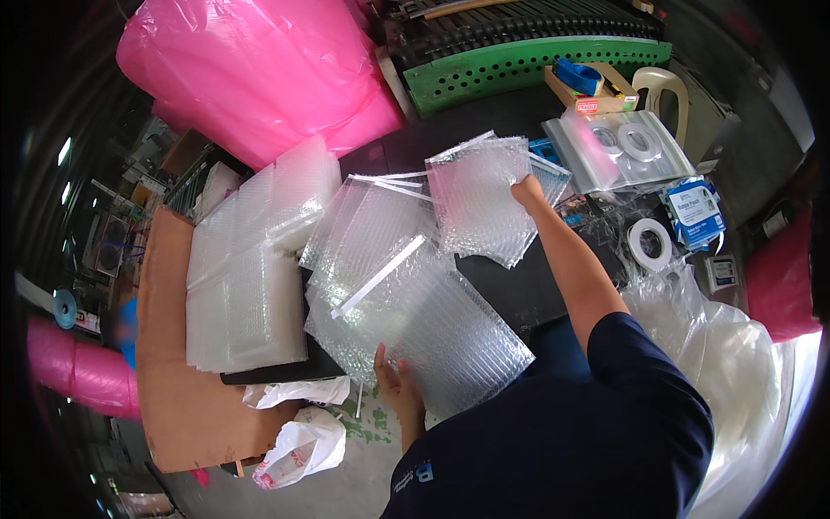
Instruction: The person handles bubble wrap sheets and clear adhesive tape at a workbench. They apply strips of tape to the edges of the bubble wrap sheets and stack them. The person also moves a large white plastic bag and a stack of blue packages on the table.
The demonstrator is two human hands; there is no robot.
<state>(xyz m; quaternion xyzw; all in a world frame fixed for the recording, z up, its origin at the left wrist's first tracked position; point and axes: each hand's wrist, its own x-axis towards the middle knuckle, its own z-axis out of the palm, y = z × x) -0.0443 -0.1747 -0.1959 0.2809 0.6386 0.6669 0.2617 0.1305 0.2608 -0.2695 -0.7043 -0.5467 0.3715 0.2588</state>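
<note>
Bench [545, 285]: black, stretched beneath the pouches.
Pink plastic bundle [259, 69]: bulging past the bench's far left side.
Stack of clear bubble sheets [246, 303]: piled high, left of the pouches.
Nearest bubble pouch [458, 329]: set aslant over the middle pouches [354, 216], edged with a white strip at upper left.
Far pouches [475, 195]: overlapping, right of the middle ones.
Clear flat bags [648, 176]: stacked at right, topped with two tape rolls.
Right hand [525, 192]: fingers grasping the far pouches' right edge.
Left hand [399, 389]: fingers slightly curled at the nearest pouch's near edge; cannot tell if grasping or only touching.
White tape roll [634, 242]: lying right of the right forearm.
</note>
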